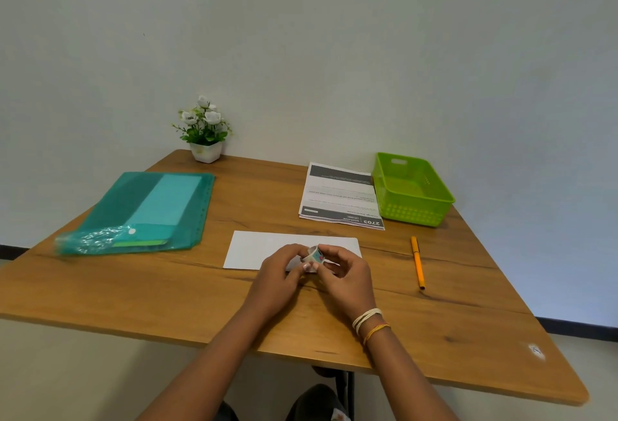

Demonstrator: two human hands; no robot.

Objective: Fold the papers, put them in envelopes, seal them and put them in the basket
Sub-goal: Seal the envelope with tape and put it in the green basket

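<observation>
Gripping a small tape roll (pixel 315 256) together | left hand (pixel 282 271) and right hand (pixel 346 270) curled, fingertips pinching it | over white envelope (pixel 254 250) on table (pixel 167 287)

one envelope (pixel 264 248), one basket (pixel 412 191), one pen (pixel 418 261)
</observation>
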